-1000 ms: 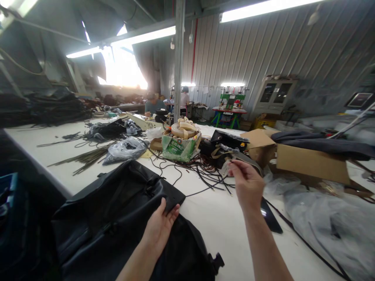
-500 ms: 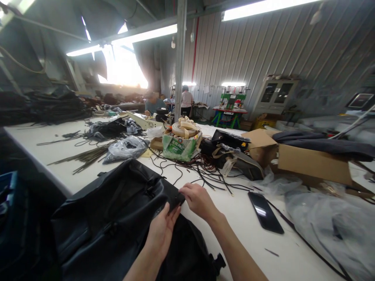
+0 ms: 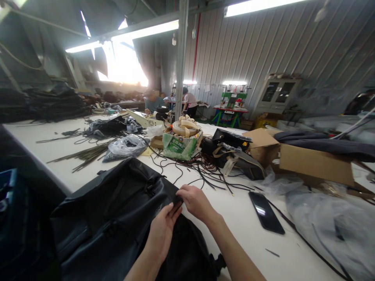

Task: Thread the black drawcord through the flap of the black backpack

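Observation:
A large black bag (image 3: 117, 210) with a smooth, leathery surface lies across the near side of the white table. At its right edge, my left hand (image 3: 164, 226) grips the material from below, thumb on top and fingers underneath. My right hand (image 3: 196, 201) pinches the corner of the same edge, its fingertips close to those of my left hand. The fingertips partly hide the pinched part. A black buckle (image 3: 218, 264) sticks out at the bag's lower right.
On the white table (image 3: 237, 218) a black phone (image 3: 266, 212) lies to the right, near clear plastic sheeting (image 3: 331, 230). Black cords (image 3: 205, 179), a green box (image 3: 180, 146) of tape rolls and an open cardboard box (image 3: 316, 162) stand beyond. Two people are in the background.
My right hand has shifted slightly left, and the pinched corner has folded in toward my left hand. A person in the background has leaned over.

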The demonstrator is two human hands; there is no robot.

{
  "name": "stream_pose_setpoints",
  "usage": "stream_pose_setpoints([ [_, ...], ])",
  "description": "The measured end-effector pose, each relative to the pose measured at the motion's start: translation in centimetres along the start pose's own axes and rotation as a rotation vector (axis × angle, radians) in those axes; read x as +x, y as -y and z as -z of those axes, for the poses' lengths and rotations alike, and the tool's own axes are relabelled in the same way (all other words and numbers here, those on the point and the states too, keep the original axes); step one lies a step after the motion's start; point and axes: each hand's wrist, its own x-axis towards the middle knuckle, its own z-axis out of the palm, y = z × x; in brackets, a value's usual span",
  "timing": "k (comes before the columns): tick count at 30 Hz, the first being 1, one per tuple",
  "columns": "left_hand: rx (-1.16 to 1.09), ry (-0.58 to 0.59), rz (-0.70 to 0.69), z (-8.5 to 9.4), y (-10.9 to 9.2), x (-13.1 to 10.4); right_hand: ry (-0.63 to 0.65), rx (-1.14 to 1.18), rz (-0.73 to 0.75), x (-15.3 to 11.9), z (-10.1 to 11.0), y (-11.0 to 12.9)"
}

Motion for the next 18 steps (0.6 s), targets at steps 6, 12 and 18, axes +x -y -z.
stream_pose_setpoints([
  [6,0.173,0.046,-0.029,0.5,0.9,0.4,-0.037,0.133,-0.029,0.1,-1.5,-0.3],
  [12,0.306,-0.081,-0.109,0.5,1.8,2.2,-0.023,0.243,-0.001,0.3,-1.5,0.0],
  [18,0.451,-0.09,-0.117,0.3,1.6,1.9,-0.023,0.247,-0.038,0.0,1.3,0.4],
])
